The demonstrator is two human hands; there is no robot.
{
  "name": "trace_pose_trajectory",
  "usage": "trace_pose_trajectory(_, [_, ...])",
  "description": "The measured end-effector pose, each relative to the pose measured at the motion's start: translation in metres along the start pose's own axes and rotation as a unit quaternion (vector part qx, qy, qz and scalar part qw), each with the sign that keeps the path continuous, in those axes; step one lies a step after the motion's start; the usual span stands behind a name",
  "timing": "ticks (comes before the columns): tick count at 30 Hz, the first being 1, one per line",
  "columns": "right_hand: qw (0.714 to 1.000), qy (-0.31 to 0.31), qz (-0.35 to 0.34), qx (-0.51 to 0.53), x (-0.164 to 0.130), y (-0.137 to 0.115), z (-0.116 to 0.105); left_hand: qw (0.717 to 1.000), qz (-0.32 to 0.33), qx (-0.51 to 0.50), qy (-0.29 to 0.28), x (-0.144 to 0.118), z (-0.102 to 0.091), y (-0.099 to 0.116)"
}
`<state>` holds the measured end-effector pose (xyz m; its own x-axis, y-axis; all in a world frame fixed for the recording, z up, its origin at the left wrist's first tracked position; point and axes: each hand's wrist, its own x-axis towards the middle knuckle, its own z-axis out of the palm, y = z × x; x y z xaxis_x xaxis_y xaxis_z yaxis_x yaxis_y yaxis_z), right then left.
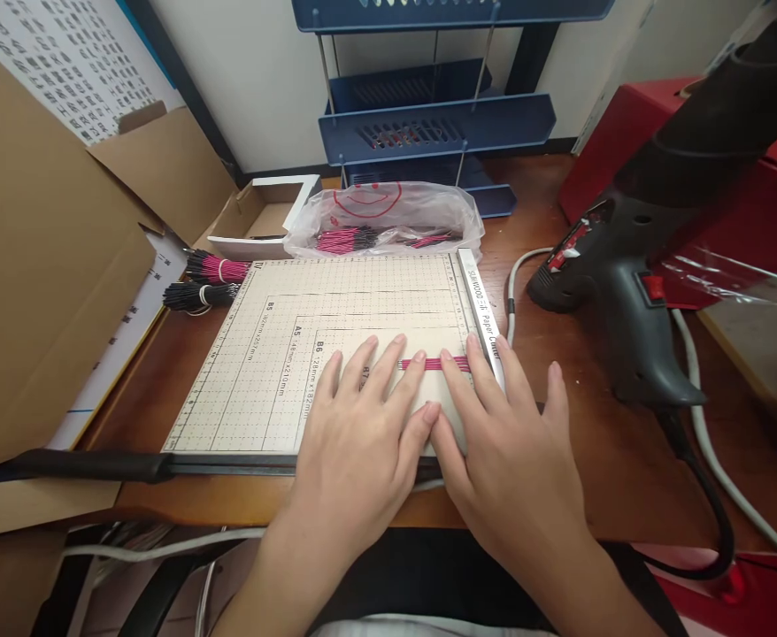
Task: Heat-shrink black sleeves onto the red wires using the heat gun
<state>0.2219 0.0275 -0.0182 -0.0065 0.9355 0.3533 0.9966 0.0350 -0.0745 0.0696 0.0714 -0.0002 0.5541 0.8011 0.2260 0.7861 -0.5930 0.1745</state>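
A beige gridded paper cutter board (282, 354) lies on the wooden desk. Both my hands rest flat on its right part. My left hand (362, 425) and my right hand (501, 442) lie side by side, thumbs touching, fingertips pressing down a small row of pink wires (432, 364) next to the cutter's white ruler edge (481, 310). The fingers are spread and grip nothing. The cutter's black-handled blade arm (96, 464) lies along the board's near edge.
Tied bundles of black and pink wires (206, 281) lie left of the board. A clear plastic bag (388, 221) holds more wires behind it. A black hot-air gun (627, 283) with cable stands at right, cardboard boxes (43, 265) at left, blue trays (434, 124) behind.
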Motion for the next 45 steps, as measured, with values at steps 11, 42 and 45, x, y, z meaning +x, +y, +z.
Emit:
trace_pose_trajectory(11, [1.0, -0.004, -0.001, 0.002, -0.001, 0.0, -0.002, 1.0, -0.017, 0.013, 0.006, -0.003, 0.004, 0.004])
trace_pose_trajectory(42, [1.0, 0.0, 0.0, 0.008, -0.001, 0.0, 0.0, 1.0, -0.016, 0.012, 0.003, -0.011, 0.006, 0.008])
trace_pose_trajectory(45, [1.0, -0.004, 0.001, 0.01, 0.0, 0.0, 0.0, 0.999, -0.039, -0.002, 0.029, -0.016, 0.006, 0.006])
